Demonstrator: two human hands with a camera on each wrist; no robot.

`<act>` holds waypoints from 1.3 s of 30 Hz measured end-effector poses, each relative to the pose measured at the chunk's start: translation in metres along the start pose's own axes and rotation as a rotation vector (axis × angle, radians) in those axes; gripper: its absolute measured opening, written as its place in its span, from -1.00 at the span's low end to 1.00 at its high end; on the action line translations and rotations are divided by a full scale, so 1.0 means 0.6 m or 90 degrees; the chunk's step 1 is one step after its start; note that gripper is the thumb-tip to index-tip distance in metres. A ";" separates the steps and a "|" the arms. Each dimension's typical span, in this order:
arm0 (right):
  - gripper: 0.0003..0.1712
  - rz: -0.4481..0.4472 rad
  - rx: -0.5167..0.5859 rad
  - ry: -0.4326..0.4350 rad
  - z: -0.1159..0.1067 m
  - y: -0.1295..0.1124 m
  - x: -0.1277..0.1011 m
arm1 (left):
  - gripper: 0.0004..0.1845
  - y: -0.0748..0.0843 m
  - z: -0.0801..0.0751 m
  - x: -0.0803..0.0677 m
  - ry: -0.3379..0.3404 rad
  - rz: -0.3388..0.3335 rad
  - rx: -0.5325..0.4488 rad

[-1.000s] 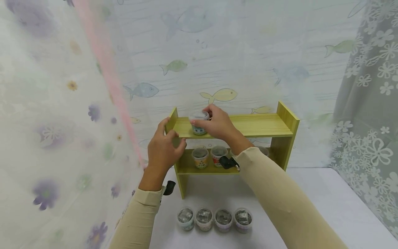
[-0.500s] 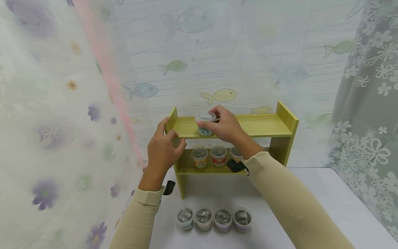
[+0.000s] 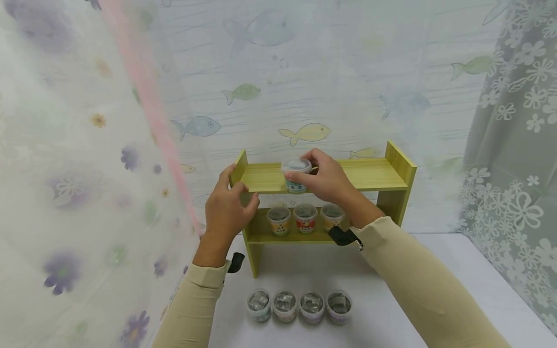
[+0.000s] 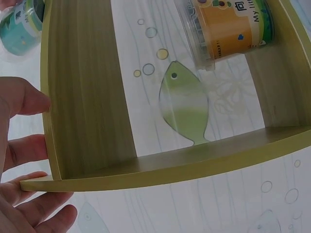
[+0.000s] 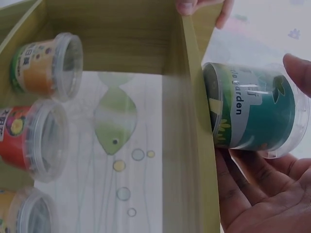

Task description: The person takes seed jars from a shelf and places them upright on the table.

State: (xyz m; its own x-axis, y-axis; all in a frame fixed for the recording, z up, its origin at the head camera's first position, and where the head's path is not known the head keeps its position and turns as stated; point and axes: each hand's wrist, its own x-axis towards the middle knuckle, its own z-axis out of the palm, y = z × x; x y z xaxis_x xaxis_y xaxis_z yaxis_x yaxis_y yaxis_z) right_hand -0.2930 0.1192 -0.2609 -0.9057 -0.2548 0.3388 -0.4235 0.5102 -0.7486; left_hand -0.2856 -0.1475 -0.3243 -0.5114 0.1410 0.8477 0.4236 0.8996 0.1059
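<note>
Head view: the right hand point(image 3: 326, 179) holds the cup point(image 3: 296, 166) lid up at the front edge of the top board of the shelf point(image 3: 363, 178), left of centre. The thumb crosses the cup's front; the fingers bend around its right and rear, opened to the cup's width. The left hand point(image 3: 228, 210) grips the left end of the shelf with parted, bent fingers; the cup sits to their right, clear of them. The lower board carries lower cups point(image 3: 305, 220); four table cups point(image 3: 285, 311) stand in a row on the table point(image 3: 461, 266). Left wrist view: the left thumb meets the top board's edge, and fingers lie around the side panel point(image 4: 194, 174). The cup shows beyond the thumb, apart from it. Right wrist view: the cup lies between the thumb, near the lid end, and the fingers along its opposite side. Its base is at the board; whether its weight rests there cannot be told.
</note>
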 end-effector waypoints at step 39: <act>-0.31 -0.027 -0.019 0.048 -0.072 0.033 -0.076 | -0.78 -0.003 0.001 0.001 0.005 0.019 -0.003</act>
State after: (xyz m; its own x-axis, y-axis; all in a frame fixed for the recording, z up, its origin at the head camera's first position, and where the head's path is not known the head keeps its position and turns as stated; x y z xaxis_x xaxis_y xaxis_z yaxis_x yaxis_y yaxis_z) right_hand -0.2611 0.1765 -0.2667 -0.8853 -0.2151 0.4123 -0.4608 0.5247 -0.7158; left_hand -0.2868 -0.1487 -0.3241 -0.4923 0.1645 0.8548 0.4420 0.8932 0.0827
